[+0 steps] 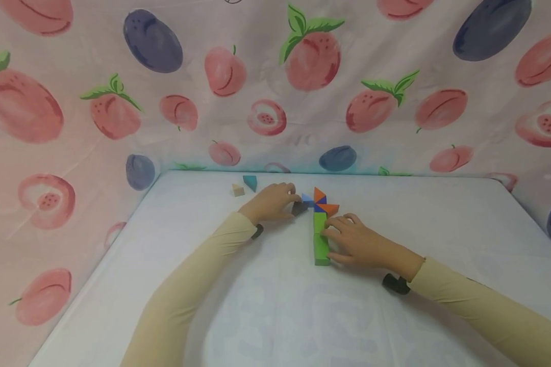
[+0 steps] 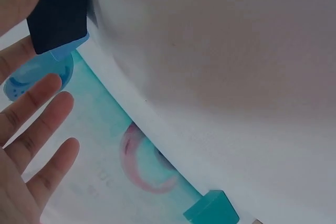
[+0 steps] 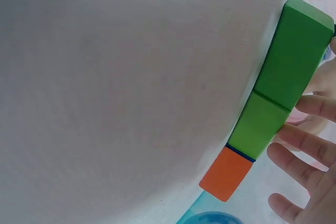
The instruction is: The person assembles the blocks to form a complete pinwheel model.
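Note:
My left hand (image 1: pixel 275 201) pinches a dark-faced block (image 2: pixel 59 17) between thumb and index finger, the other fingers spread apart. That block lies beside a pinwheel of small triangular blocks: a light blue one (image 1: pixel 307 199), orange ones (image 1: pixel 319 194) and dark blue ones between them. Below the pinwheel, two green blocks (image 3: pixel 294 51) stand end to end in a straight column on the white table. My right hand (image 1: pixel 360 242) is at the column's right side, its loosely extended fingertips (image 3: pixel 307 104) touching the green blocks and the thumb near the lower end.
Toward the back left lie a teal triangular block (image 1: pixel 250 182) and a small natural wood block (image 1: pixel 238 190). A fruit-print cloth (image 1: pixel 266 66) hangs behind and to the left of the white table (image 1: pixel 275 306).

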Available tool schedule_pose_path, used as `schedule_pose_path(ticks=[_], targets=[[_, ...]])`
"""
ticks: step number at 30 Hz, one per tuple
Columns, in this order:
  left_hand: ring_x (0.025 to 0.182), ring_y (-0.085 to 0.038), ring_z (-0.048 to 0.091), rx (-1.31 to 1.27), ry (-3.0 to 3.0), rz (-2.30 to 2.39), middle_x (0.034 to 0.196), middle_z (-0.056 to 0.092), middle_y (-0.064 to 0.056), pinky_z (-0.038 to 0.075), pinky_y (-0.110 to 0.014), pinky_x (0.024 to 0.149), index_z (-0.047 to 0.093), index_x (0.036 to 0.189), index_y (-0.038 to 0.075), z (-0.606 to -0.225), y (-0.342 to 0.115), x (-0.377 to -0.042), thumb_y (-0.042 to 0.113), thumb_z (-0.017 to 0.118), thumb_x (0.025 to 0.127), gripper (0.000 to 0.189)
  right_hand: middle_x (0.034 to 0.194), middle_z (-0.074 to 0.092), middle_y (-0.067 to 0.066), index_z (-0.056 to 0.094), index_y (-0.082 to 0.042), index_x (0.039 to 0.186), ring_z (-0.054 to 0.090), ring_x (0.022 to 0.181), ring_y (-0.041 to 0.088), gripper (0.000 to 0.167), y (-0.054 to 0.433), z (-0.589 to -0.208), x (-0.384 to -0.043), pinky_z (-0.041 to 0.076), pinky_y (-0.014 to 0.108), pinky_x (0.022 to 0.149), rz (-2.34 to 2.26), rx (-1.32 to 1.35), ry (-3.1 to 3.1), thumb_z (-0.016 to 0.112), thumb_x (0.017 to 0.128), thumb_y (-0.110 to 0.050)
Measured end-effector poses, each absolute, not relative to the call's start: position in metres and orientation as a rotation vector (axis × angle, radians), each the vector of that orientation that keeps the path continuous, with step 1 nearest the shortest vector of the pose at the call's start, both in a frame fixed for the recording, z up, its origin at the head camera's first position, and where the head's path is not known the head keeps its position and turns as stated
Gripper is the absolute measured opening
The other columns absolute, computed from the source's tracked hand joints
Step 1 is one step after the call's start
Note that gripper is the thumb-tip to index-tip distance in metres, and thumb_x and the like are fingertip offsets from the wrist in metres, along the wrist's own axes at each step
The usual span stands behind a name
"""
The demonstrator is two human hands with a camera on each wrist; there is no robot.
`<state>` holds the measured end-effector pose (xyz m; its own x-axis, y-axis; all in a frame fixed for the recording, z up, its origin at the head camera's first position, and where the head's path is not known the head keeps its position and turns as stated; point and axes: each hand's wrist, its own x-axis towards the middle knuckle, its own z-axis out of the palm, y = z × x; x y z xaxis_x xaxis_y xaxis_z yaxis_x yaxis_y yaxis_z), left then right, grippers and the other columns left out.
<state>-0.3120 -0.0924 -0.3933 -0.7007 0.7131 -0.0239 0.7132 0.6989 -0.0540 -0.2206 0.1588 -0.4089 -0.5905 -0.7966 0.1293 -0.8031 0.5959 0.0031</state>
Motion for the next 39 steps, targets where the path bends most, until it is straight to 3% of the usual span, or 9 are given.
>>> schedule_pose_path(ticks=[12, 23, 27, 31, 39], targets=[[0.114, -0.020, 0.053, 1.050, 2.913, -0.067, 0.126, 0.055, -0.003, 0.042, -0.036, 0.102, 0.059, 0.125, 0.023, -0.393, -0.091, -0.318, 0.040, 0.070, 0.081, 0.048, 0.124, 0.053, 0.007, 0.057, -0.014, 0.122, 0.049, 0.116, 0.026, 0.047, 0.158, -0.408, -0.220, 0.036, 0.052, 0.101, 0.073, 1.337, -2.726, 0.062, 0.086, -0.044], [0.106, -0.019, 0.055, 1.026, 2.926, -0.067, 0.120, 0.057, -0.004, 0.046, -0.035, 0.095, 0.059, 0.125, 0.022, -0.394, -0.093, -0.320, 0.044, 0.062, 0.087, 0.044, 0.123, 0.053, 0.007, 0.056, -0.014, 0.122, 0.049, 0.116, 0.026, 0.048, 0.159, -0.409, -0.220, 0.036, 0.052, 0.101, 0.065, 1.349, -2.731, 0.061, 0.086, -0.044], [0.108, -0.020, 0.054, 1.037, 2.938, -0.068, 0.121, 0.056, -0.005, 0.045, -0.035, 0.097, 0.058, 0.125, 0.020, -0.389, -0.087, -0.324, 0.033, 0.057, 0.093, 0.034, 0.123, 0.053, 0.007, 0.056, -0.013, 0.122, 0.049, 0.116, 0.026, 0.047, 0.160, -0.409, -0.221, 0.036, 0.052, 0.101, 0.066, 1.356, -2.724, 0.061, 0.086, -0.044], [0.108, -0.019, 0.055, 1.145, 2.942, -0.138, 0.119, 0.058, -0.004, 0.045, -0.032, 0.099, 0.058, 0.124, 0.020, -0.385, -0.079, -0.334, 0.020, 0.060, 0.092, 0.032, 0.122, 0.053, 0.007, 0.056, -0.013, 0.121, 0.049, 0.114, 0.026, 0.047, 0.160, -0.410, -0.221, 0.036, 0.051, 0.099, 0.075, 1.370, -2.698, 0.063, 0.085, -0.043], [0.101, -0.016, 0.056, 1.343, 2.874, -0.351, 0.112, 0.059, 0.000, 0.045, -0.030, 0.096, 0.060, 0.121, 0.026, -0.387, -0.067, -0.353, 0.017, 0.061, 0.091, 0.031, 0.120, 0.053, 0.007, 0.057, -0.013, 0.120, 0.050, 0.114, 0.025, 0.045, 0.160, -0.409, -0.221, 0.037, 0.050, 0.099, 0.079, 1.383, -2.678, 0.062, 0.086, -0.042]])
